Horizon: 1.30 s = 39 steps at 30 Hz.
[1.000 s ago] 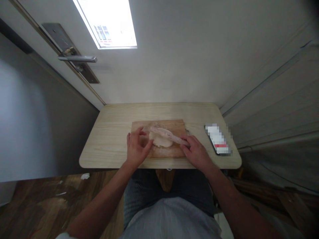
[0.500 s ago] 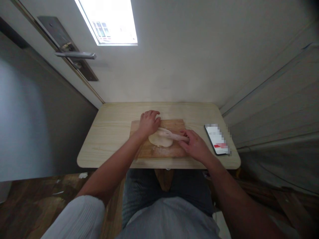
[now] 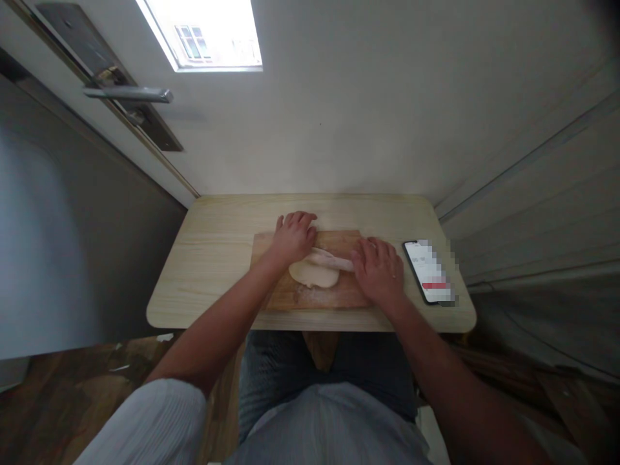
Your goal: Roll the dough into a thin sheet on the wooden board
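On the wooden cutting board (image 3: 339, 300) lies a flat, pale round of dough (image 3: 312, 274) with a ragged near edge. A slim, flour-dusted rolling pin (image 3: 336, 261) slants across the dough's far side. My left hand (image 3: 294, 236) is over the pin's left end, palm down, fingers apart and bent slightly forward; that end is hidden beneath it. Over the right end lies my right hand (image 3: 380, 268), palm down, its fingers stretched forward. The pin's right tip is covered by this hand.
Board and dough rest on a small light-wood table (image 3: 203, 258) against a white door with a metal handle (image 3: 128, 94). A phone (image 3: 429, 271) with a lit screen lies near the table's right edge, close to my right hand. Walls flank both sides.
My right hand has gone from gripping the pin's right end to lying over it with fingers stretched forward. My left hand has barely moved. The view has shifted slightly.
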Motion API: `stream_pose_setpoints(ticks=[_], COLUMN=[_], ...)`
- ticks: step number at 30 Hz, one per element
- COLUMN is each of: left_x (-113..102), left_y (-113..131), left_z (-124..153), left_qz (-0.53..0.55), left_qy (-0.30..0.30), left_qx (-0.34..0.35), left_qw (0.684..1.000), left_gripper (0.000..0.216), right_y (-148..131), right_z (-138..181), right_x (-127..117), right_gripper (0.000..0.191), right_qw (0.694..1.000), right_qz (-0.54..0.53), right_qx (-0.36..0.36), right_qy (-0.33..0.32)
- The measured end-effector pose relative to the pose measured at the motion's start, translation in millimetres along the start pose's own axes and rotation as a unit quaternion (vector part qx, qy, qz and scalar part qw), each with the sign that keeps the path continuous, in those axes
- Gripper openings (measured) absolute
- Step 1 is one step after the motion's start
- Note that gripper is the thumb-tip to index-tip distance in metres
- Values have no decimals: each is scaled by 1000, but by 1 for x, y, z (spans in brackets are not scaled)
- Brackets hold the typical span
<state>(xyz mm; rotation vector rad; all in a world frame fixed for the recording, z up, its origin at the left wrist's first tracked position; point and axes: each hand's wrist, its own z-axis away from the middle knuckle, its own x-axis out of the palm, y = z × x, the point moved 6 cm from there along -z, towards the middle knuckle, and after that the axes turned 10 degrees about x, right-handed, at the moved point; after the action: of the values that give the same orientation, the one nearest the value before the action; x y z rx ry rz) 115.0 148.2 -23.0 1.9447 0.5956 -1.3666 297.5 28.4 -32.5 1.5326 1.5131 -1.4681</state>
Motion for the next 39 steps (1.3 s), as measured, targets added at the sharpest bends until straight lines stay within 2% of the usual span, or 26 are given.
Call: stream_pose_setpoints(ticks=[7, 14, 33, 39], left_x=[3, 4, -1, -2], left_y=[3, 5, 19, 23], left_z=[11, 20, 50, 62], left_qz=[9, 7, 19, 24], left_qy=[2, 5, 17, 20], left_qx=[6, 2, 11, 5], left_qw=[1000, 1000, 1000, 1000], left_gripper=[34, 35, 40, 42], right_y=[0, -1, -5, -6], right_z=[11, 20, 56, 68], right_x=[2, 1, -6, -8], right_gripper=[48, 44, 50, 51], right_qw=[1000, 1000, 999, 999], right_qz=[-9, -9, -32, -24], right_qx=[6, -21, -21, -31], right_qy=[-22, -12, -26, -13])
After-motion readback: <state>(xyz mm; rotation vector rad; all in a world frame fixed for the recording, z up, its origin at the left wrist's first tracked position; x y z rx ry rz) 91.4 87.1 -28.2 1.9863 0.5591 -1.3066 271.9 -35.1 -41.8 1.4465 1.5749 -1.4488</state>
